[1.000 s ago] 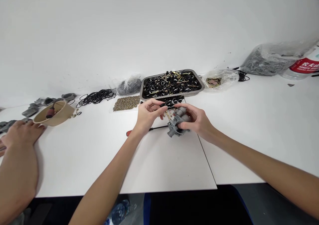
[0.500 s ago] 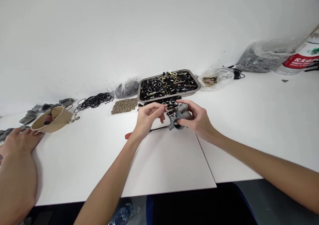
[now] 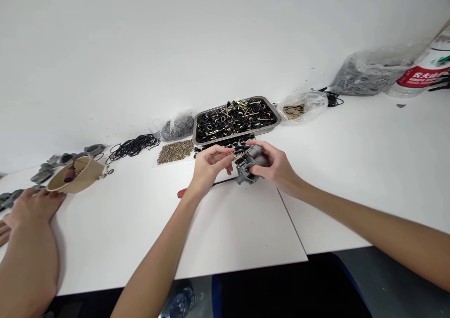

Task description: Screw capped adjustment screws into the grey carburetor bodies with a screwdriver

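My right hand is wrapped round a grey metal carburetor, held tilted just above the table, thumb across its front opening. At its left side my left hand is closed in a pinch, thumb and forefinger together at the carburetor's upper edge. A thin brass-coloured bit shows by those fingertips, too small to name. Below the hands lies a screwdriver with a red handle; its dark shaft runs toward the carburetor. Small black parts lie just behind my hands, partly hidden by them.
Behind stands a metal tray of black and brass parts. Small brass pieces, black rubber rings and a beige container sit to the left, near another person's hand. Bagged parts and a large bottle stand right.
The view has shifted slightly. Both my hands keep their hold at the carburetor, which looks turned a little. The other person's hand at the left shows slightly more.
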Demonstrator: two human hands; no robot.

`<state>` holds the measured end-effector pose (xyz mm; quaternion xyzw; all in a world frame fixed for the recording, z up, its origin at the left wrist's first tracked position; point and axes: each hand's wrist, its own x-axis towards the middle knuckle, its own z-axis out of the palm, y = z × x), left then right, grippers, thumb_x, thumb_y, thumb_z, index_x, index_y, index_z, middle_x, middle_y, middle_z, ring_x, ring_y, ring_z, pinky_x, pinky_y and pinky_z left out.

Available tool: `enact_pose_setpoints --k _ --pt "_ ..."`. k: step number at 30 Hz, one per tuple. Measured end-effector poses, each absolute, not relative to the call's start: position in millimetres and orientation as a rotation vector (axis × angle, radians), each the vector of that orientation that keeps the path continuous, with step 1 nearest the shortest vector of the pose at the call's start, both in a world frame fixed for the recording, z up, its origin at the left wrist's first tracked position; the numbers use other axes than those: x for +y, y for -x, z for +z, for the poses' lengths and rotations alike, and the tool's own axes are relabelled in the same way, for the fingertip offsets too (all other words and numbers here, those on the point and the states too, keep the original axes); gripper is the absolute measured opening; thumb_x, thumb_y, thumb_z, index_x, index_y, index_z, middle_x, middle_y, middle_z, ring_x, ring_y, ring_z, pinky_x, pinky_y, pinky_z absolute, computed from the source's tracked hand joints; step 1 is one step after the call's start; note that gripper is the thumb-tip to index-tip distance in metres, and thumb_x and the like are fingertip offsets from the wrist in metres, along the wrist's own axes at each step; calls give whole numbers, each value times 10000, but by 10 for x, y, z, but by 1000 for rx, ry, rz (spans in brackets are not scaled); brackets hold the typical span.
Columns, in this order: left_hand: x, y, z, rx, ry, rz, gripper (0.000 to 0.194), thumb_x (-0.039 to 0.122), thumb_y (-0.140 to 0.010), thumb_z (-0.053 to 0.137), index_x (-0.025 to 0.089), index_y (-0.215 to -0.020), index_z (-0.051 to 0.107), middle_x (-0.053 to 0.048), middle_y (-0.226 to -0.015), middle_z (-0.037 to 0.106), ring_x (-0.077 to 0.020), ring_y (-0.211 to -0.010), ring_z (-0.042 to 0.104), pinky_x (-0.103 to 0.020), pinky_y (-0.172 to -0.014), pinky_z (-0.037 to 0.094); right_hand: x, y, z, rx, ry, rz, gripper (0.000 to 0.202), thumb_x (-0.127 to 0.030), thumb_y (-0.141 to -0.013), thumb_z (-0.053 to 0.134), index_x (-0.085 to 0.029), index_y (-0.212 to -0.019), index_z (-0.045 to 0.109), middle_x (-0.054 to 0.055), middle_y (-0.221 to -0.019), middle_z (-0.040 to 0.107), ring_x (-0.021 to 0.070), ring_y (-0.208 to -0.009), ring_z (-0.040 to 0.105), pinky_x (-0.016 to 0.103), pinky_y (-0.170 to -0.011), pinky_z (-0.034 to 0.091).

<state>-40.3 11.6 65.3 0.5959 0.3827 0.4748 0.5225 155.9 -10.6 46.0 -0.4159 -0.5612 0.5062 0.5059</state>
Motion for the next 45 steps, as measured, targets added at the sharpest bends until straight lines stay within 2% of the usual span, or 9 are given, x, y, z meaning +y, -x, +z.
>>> enact_pose_setpoints --k 8,14,19,25,29,35,39,43,45 --pt "107 400 648 916 -1421 1163 172 292 -774 760 161 -878 719 -32 -666 649 -150 -592 626 -299 -574 528 -105 -1559 456 -1347 984 1260 581 -176 -682 686 -209 -1252 576 -3 -876 571 124 -701 500 263 -621 434" --pt "99 379 657 899 -1443 1143 154 292 -741 781 166 -830 765 -61 -848 669 -131 -590 618 -297 -566 523 -112 -1555 472 -1324 992 1279 588 -192 -690 670 -204 -1269 567 -5 -855 558 129 -693 489 275 -621 434" --pt "91 400 665 840 -1470 1085 137 300 -791 739 177 -834 781 -71 -950 636 -119 -616 617 -303 -608 533 -110 -1563 490 -1300 982 1311 638 -195 -681 691 -198 -1305 557 21 -942 604 158 -779 549 301 -687 464" --pt "105 463 672 800 -1516 1026 110 267 -813 713 175 -801 772 -78 -958 630 -135 -639 631 -315 -623 533 -82 -1624 523 -1345 980 1359 607 -222 -701 726 -202 -1296 608 9 -894 633 153 -770 545 307 -700 454" --pt "105 469 699 803 -1536 1016 138 265 -817 697 159 -740 741 -73 -934 628 -135 -642 629 -309 -618 530 -37 -1671 543 -1422 980 1451 621 -231 -664 755 -176 -1272 644 18 -890 656 173 -818 574 334 -762 464" --pt "134 499 721 926 -1600 1225 84 204 -816 652 168 -818 727 -61 -942 645 -106 -552 611 -274 -528 429 -20 -1734 578 -1601 890 1683 577 -218 -650 725 -173 -1224 694 27 -895 674 209 -913 609 353 -850 467" --pt "148 511 701 921 -1597 1221 83 206 -807 649 157 -814 716 -59 -901 656 -109 -543 610 -275 -547 451 12 -1778 570 -1860 838 1668 652 -282 -678 767 -166 -1307 638 27 -853 661 220 -871 610 385 -846 479" --pt "153 494 681 872 -1587 1211 95 192 -796 641 148 -827 719 -62 -918 653 -104 -543 607 -277 -567 493 42 -1766 529 -1968 690 1725 742 -340 -796 712 -168 -1470 452 87 -1101 664 257 -1052 603 425 -937 456" --pt "156 492 676 864 -1591 1217 102 188 -793 634 147 -824 722 -67 -955 648 -100 -548 603 -275 -563 495 39 -1738 512 -1942 603 1778 707 -346 -834 669 -192 -1480 426 106 -1251 621 266 -1163 569 426 -975 437"
